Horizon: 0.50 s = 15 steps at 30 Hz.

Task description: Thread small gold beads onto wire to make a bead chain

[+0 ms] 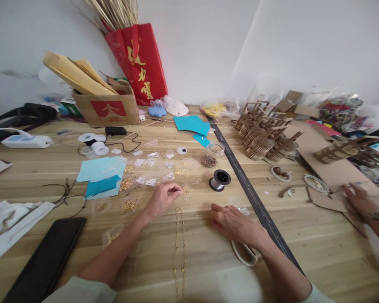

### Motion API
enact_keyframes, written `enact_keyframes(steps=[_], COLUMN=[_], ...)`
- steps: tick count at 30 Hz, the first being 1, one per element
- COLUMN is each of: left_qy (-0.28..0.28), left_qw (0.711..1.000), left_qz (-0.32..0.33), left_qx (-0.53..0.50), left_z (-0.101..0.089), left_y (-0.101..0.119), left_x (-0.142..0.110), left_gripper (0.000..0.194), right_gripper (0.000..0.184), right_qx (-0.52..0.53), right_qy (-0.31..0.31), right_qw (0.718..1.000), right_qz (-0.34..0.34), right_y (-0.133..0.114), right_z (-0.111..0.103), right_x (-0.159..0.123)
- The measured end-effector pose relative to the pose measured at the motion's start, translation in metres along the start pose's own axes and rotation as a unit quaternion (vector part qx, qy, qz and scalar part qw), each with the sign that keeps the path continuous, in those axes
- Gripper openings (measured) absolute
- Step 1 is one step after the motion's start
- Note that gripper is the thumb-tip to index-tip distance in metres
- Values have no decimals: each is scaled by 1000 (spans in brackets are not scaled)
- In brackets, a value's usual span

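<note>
My left hand is over the middle of the table, thumb and fingertips pinched together beside a small pile of tiny gold beads. Whatever is in that pinch is too small to make out. A gold chain necklace lies lengthwise in a narrow loop between my hands. My right hand is to the right of the chain, its fingers curled down and closed; what they hold is hidden. Under its wrist, a cream-coloured curved handle or loop sticks out. A black spool of thin wire stands beyond my right hand.
Small bags of gold beads and silvery pieces lie beyond my left hand. A black phone is at left. Beyond a black strip are small woven baskets and another person's hand on cardboard.
</note>
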<state>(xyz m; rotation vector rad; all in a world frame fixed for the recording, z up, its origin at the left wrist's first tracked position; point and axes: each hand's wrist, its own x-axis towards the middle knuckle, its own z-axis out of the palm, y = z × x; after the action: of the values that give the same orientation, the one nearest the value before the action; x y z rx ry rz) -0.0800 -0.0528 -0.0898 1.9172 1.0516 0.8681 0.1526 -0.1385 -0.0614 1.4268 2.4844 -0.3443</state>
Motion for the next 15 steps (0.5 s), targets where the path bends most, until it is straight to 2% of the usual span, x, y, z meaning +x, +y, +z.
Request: enact_keyframes(steps=[4, 9, 15], left_qy=[19, 60, 113], left_qw=[999, 989, 974], left_qz=[-20, -64, -90], left_qx=[-46, -121, -176], left_z=[-4, -9, -11], left_y=[-3, -11, -19], left_x=[1, 3, 7], left_gripper=[16, 21, 24], right_gripper=[15, 13, 15], right_qx=[33, 134, 136], right_qy=[38, 64, 104], right_qw=[998, 987, 983], right_qz=[33, 59, 68], right_y=[9, 23, 28], right_z=[-4, -9, -15], right_x=[-1, -4, -7])
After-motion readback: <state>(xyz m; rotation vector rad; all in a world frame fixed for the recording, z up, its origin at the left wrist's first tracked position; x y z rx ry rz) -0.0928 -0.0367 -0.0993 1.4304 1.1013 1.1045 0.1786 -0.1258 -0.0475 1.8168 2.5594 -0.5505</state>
